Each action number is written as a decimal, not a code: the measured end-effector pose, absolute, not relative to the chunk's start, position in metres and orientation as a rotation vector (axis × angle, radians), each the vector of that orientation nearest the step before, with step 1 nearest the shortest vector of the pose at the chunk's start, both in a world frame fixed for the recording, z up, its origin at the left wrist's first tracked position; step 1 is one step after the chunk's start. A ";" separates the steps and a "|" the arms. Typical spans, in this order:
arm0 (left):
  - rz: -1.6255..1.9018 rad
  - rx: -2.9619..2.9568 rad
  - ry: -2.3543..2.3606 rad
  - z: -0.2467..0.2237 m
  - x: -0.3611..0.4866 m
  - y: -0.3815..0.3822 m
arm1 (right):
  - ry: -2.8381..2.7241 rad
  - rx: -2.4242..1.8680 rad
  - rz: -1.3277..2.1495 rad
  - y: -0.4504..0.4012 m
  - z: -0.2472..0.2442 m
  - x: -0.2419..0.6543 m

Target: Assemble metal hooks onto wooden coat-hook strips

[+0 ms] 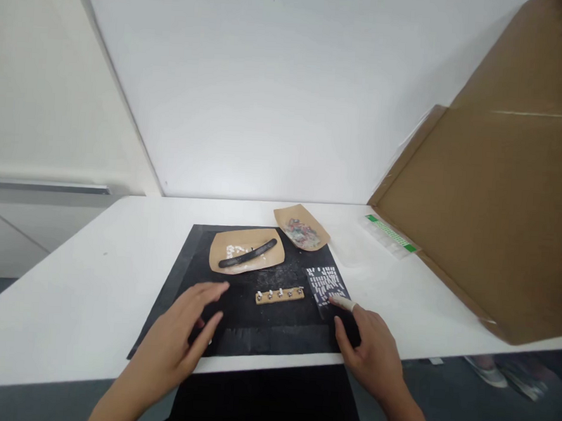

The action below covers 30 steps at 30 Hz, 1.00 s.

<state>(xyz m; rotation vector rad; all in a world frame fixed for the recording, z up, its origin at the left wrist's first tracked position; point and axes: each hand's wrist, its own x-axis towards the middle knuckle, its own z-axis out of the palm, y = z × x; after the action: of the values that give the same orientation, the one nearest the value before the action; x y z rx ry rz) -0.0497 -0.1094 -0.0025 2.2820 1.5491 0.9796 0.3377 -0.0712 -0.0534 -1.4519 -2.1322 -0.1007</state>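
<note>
My left hand is over the left side of the black mat, its thumb and fingers apart and holding nothing. By its thumb lies a tiny white speck I cannot identify. My right hand is open too, thumb spread; its index finger, in a white finger cover, reaches the lower edge of a small dark sheet bearing rows of white pieces. Whether it presses on a piece I cannot tell. Between the hands lies a short wooden strip with several small metal parts, some topped by white bits.
A brown paper tray holds white pieces, with a black curved strip across it. Behind it, another paper tray contains small colourful bits. A clear plastic piece with a green strip lies near the large cardboard panel at right.
</note>
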 end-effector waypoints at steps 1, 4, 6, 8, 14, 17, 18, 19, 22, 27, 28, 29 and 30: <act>0.919 2.340 1.547 -0.011 -0.055 -0.122 | -2.132 -1.454 -0.090 -0.071 -0.053 0.338; 0.823 2.394 1.604 -0.027 -0.066 -0.143 | -2.116 -1.485 -0.060 -0.071 -0.053 0.338; 0.802 2.400 1.656 -0.031 -0.069 -0.146 | -2.094 -1.516 -0.053 -0.071 -0.054 0.338; 0.791 2.412 1.678 -0.030 -0.068 -0.145 | -2.077 -1.531 -0.056 -0.070 -0.055 0.337; 0.882 2.408 1.651 -0.028 -0.060 -0.145 | -2.069 -1.531 -0.034 -0.070 -0.054 0.337; 0.935 2.394 1.677 -0.031 -0.058 -0.147 | -2.074 -1.549 -0.033 -0.070 -0.054 0.337; 0.940 2.392 1.686 -0.031 -0.058 -0.148 | -2.077 -1.551 -0.039 -0.071 -0.055 0.337; 0.937 2.394 1.686 -0.032 -0.058 -0.149 | -2.080 -1.548 -0.047 -0.071 -0.055 0.337; 0.904 2.424 1.662 -0.032 -0.059 -0.153 | -2.090 -1.527 -0.064 -0.072 -0.056 0.337; 0.914 2.479 1.623 -0.033 -0.061 -0.160 | -2.089 -1.526 -0.072 -0.072 -0.058 0.339; 0.910 2.490 1.618 -0.033 -0.062 -0.162 | -2.087 -1.528 -0.070 -0.073 -0.058 0.339; 0.905 2.502 1.615 -0.034 -0.062 -0.163 | -2.083 -1.529 -0.071 -0.073 -0.059 0.339; 0.901 2.513 1.616 -0.035 -0.063 -0.165 | -2.082 -1.531 -0.072 -0.073 -0.059 0.339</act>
<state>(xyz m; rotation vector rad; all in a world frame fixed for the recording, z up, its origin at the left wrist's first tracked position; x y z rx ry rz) -0.0630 -0.1646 -0.0350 2.5125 1.6158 0.9011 0.3392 -0.0728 -0.0591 -1.5313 -2.0824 -0.0716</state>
